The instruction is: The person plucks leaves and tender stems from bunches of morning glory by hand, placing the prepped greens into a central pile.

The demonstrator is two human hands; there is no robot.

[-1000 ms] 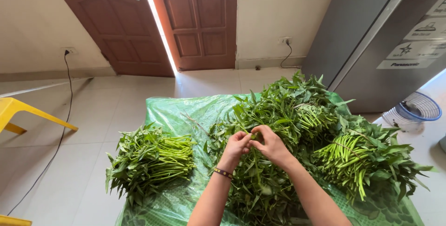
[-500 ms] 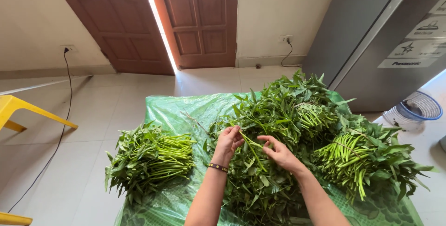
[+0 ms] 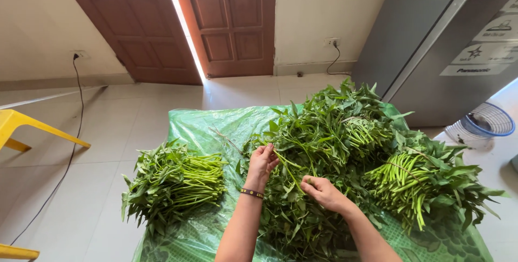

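Head view: I am kneeling over a green plastic sheet (image 3: 205, 127) spread on the tiled floor, sorting leafy green stalks that look like water spinach. My left hand (image 3: 263, 164) pinches the upper end of one thin stalk (image 3: 290, 171) between fingertips, and my right hand (image 3: 322, 192) closes its grip on the lower end of the same stalk, so both grips are narrow and holding it just above the big loose pile (image 3: 324, 132). The step in hand looks like picking one stem out and trimming or snapping it. To my left lies a neat bundle (image 3: 175, 182) with stems aligned; to my right a second heap (image 3: 418, 184) shows its cut ends. As I judge it, the next move calls for a clean pull free of the tangled leaves, without dragging neighbouring stalks along.
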